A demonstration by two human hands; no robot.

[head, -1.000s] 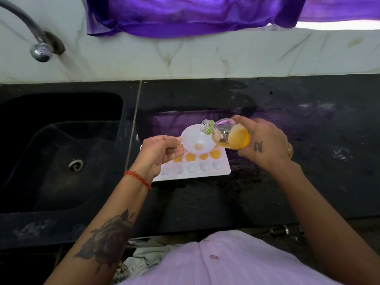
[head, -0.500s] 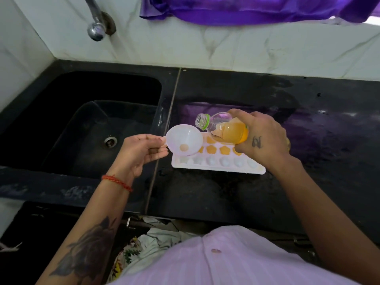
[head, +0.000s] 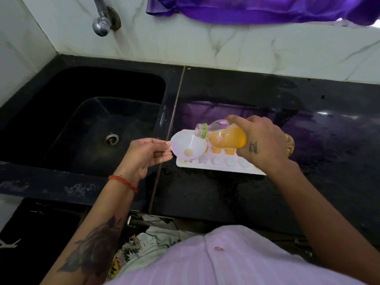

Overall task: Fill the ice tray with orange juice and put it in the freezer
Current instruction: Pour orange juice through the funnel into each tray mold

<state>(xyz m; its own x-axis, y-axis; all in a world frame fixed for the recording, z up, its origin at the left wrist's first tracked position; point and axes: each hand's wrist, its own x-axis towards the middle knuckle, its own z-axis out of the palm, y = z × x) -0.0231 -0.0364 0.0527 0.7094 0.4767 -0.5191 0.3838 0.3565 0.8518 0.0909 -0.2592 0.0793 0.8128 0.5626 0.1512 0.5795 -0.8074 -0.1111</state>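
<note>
A white ice tray lies on the black counter just right of the sink. Its far cells hold orange juice; the near row looks pale. My left hand pinches the tab of a white funnel held over the tray's left end. My right hand grips a clear bottle of orange juice, tipped almost flat, its open green-ringed mouth over the funnel's rim. No juice stream is visible. My right hand hides the tray's right end.
A black sink with a drain sits to the left, a chrome tap above it. The black counter runs right, wet and glossy. Purple cloth hangs on the marble wall. Crumpled cloth lies below the counter edge.
The camera swung left, so the sink fills more of the view. The funnel went from mid-tray to the tray's left end, and the bottle followed, still tipped over it.
</note>
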